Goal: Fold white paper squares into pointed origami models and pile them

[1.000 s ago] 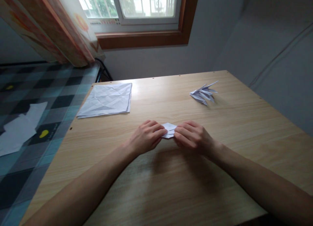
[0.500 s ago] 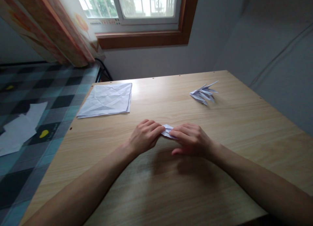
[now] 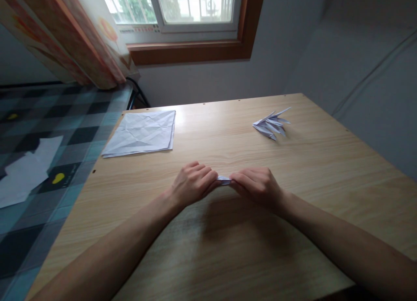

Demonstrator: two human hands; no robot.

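Note:
A narrow folded piece of white paper point(image 3: 224, 180) spans the gap between my two hands, over the middle of the wooden table. My left hand point(image 3: 195, 183) pinches its left end, fingers closed together. On the other end, my right hand point(image 3: 256, 183) is closed with its thumb tucked under the fingers. Most of the paper is covered by my fingers, and only a short middle part shows. Farther back to the right lies a spiky folded-paper piece point(image 3: 270, 125) with several pointed tips, touched by neither hand.
Creased square sheets of white paper point(image 3: 141, 133) lie stacked at the table's back left. The wooden table point(image 3: 202, 257) borders a checked cloth surface point(image 3: 19, 244) on the left, where white paper scraps point(image 3: 29, 173) lie. A window and a curtain point(image 3: 81, 36) are behind.
The paper between my hands shows as a narrower strip now. My right thumb, stretched out below before, has closed in under the paper. The other papers have stayed put.

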